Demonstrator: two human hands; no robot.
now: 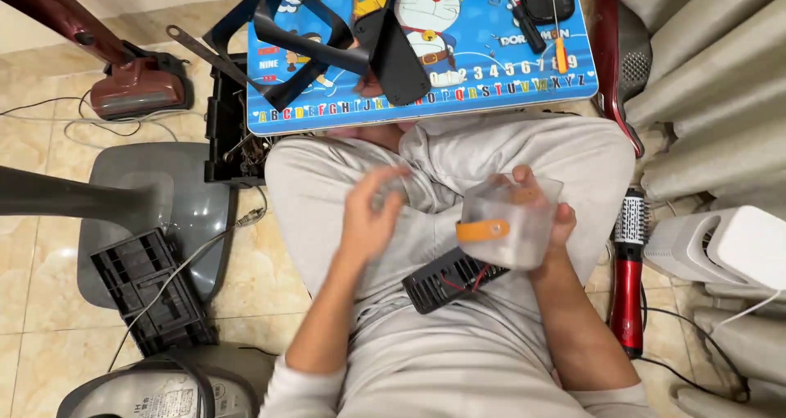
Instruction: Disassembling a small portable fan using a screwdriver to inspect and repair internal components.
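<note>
On a tiled floor (33, 246) strewn with parts, disassembly looks well along. At three o'clock, the right hand (557, 221) grips a clear container (509, 221); at nine, the left hand (370, 217) hovers open, blurred, over the lap.

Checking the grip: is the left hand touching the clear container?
Apart. The head view shows the left hand blurred over the lap, clear of the clear container held by the right hand.

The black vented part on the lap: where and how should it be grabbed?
Take the black vented part by its free left end, coming from the left. Its right end lies under the clear container in the right hand, with red wires there. The left hand is empty.
</note>
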